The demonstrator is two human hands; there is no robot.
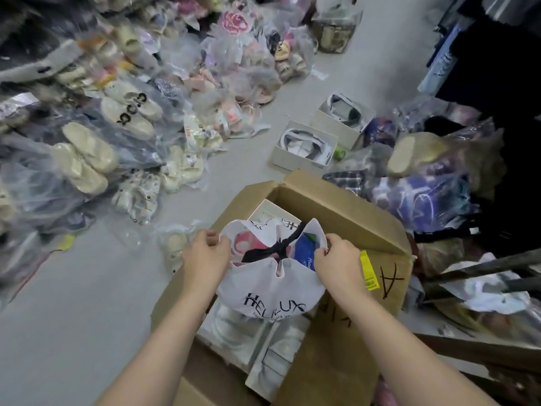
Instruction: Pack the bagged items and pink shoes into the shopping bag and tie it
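Observation:
A white shopping bag (272, 291) with black lettering rests on white boxes inside an open cardboard box (336, 206). My left hand (205, 253) pinches the bag's left handle edge and my right hand (336, 259) pinches the right one, holding the mouth apart. Inside the bag I see a pink shoe (244, 244), a blue bagged item (306, 250) and a black strip (275, 247) knotted across the middle.
Heaps of shoes in clear plastic bags (102, 127) cover the left and back of the grey floor (58, 303). Two open white shoeboxes (304, 148) sit behind the cardboard box. Bagged clothes (424, 194) and dark poles (483, 265) crowd the right side.

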